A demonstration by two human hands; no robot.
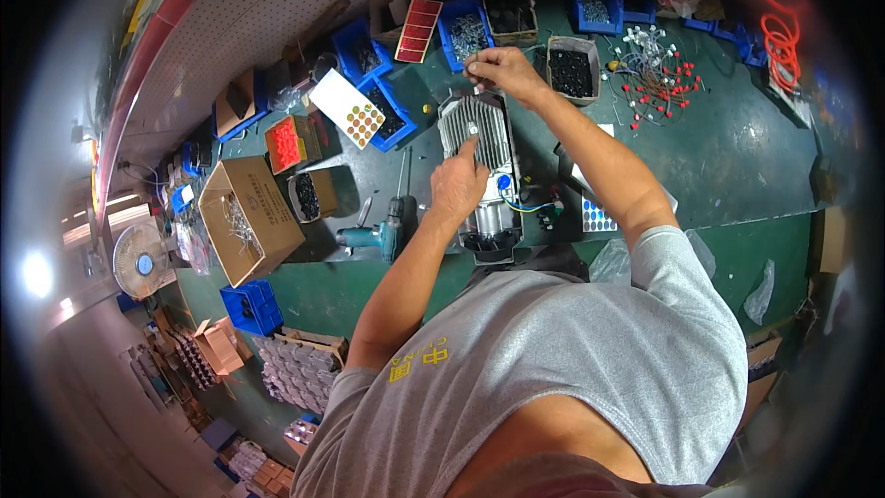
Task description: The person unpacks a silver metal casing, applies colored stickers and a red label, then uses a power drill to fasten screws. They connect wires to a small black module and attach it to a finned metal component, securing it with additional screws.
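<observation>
A silver finned motor housing [475,127] lies on the green workbench in front of me, with a blue round part [503,182] and thin wires at its side. My left hand [458,183] rests on the housing, its index finger stretched along the fins and the other fingers partly curled. Beyond the housing's far end, my right hand [505,69] is at the near edge of a blue bin of screws [468,35]. Its thumb and fingertips are pinched together; whatever may be between them is too small to make out.
A teal power drill [373,238] lies left of the housing. Further left stand an open cardboard box [263,212] and a box of red parts [286,144]. A sheet of round stickers [348,109] leans on blue bins. Right are a box of black parts [573,72] and red-tipped wires [656,78].
</observation>
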